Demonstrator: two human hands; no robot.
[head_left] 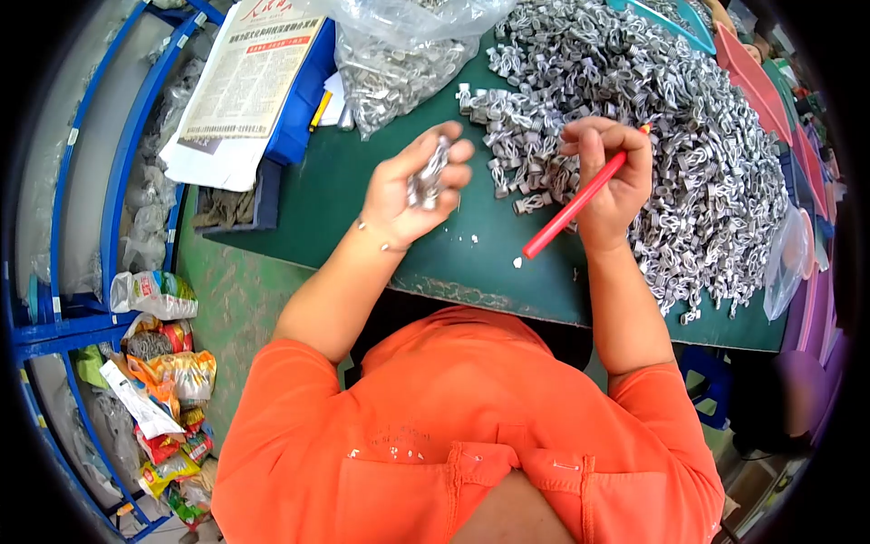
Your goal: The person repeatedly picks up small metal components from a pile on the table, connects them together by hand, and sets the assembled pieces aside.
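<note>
While the left hand (419, 184) is cradling a few small metal fittings (429, 176) to the left of the big heap of grey metal fittings (698, 172), its fingers are curling around them, slightly apart at the tips. Over at the heap's near left edge, the right hand (609, 177) is pinching a red pen-like tool (575, 207) between thumb and fingers, and that one's slanting, its lower end pointing down and left, away from the heap. Just left of the heap, a clear plastic bag (399, 77) is bulging with more fittings, and farther left a newspaper (258, 68) is lying beside a blue bin (304, 100). White crumbs (517, 263) are dotting the green tabletop (349, 195) on the heap's near left side, and a clear plastic sheet (785, 263) is sagging at its right.
</note>
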